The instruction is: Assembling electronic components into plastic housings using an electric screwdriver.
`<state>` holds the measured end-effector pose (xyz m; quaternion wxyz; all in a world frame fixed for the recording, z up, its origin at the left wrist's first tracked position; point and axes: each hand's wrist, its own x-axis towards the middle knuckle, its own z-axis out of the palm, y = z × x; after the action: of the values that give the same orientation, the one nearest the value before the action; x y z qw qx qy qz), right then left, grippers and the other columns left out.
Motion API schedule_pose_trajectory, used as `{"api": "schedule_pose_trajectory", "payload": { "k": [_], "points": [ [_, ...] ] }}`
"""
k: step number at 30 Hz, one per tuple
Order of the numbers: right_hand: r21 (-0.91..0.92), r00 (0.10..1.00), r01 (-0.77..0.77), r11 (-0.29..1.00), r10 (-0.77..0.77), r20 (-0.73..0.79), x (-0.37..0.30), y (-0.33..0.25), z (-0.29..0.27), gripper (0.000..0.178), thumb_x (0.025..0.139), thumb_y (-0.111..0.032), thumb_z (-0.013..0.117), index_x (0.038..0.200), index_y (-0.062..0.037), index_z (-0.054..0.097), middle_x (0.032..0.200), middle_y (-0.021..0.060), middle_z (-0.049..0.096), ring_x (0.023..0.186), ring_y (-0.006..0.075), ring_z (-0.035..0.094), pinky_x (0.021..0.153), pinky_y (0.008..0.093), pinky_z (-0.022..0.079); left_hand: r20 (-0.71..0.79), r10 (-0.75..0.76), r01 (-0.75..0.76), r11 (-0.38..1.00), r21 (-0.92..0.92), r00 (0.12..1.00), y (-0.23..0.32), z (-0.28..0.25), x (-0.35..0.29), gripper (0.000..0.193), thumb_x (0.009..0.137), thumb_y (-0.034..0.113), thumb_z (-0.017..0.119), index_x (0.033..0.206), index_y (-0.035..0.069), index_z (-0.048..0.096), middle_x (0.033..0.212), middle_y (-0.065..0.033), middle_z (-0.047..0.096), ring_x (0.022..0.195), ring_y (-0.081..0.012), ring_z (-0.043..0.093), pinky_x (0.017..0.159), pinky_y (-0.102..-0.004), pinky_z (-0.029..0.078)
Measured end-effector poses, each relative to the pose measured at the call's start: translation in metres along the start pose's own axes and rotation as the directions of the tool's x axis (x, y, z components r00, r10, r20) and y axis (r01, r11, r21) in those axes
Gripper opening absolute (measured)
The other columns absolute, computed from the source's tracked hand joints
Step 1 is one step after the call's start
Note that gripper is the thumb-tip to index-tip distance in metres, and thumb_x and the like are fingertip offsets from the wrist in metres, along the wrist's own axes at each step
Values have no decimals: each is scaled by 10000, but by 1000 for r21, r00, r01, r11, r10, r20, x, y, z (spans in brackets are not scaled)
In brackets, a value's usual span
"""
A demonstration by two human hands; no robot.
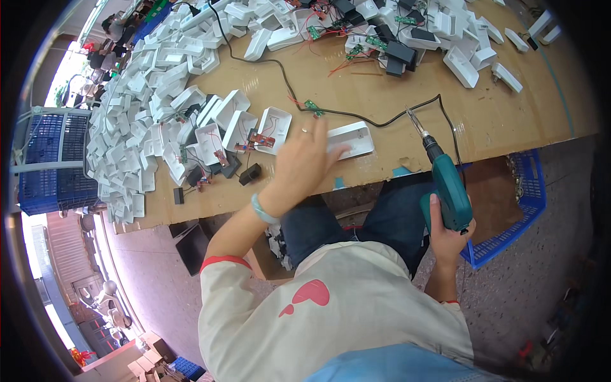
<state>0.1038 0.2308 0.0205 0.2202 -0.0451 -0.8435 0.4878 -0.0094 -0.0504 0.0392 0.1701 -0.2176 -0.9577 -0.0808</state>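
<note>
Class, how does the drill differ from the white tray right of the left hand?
The drill is mostly green; the tray is white.
The drill is held in the right hand; the tray lies on the table.
The drill ends in a metal bit; the tray is an open box.

The drill point(452, 196) is teal and black, the long casing point(355, 139) white.

One fisheye view, taken from the head, is directed downward. A brown cardboard-covered tabletop point(375, 97) is framed closely.
</note>
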Motion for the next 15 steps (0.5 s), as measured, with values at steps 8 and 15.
{"api": "schedule_pose_trajectory", "payload": {
  "k": [8,15],
  "points": [
    [16,1000,-3,1000,3,18,7,-9,6,283,870,-25,803,1114,22,668,895,96,721,755,149,667,710,277,534,501,-484,442,872,209,718,-105,20,105,459,896,420,735,915,-38,760,976,-213,756,890,-400,731,743,-475,577],
    [53,999,-10,999,8,33,6,-7,4,281,869,-12,797,1120,18,674,918,98,730,786,147,686,743,272,543,616,-430,525,851,32,660,-121,38,102,272,835,265,739,732,16,775,695,-122,743,647,-236,728,676,-370,576]
  ]
}}
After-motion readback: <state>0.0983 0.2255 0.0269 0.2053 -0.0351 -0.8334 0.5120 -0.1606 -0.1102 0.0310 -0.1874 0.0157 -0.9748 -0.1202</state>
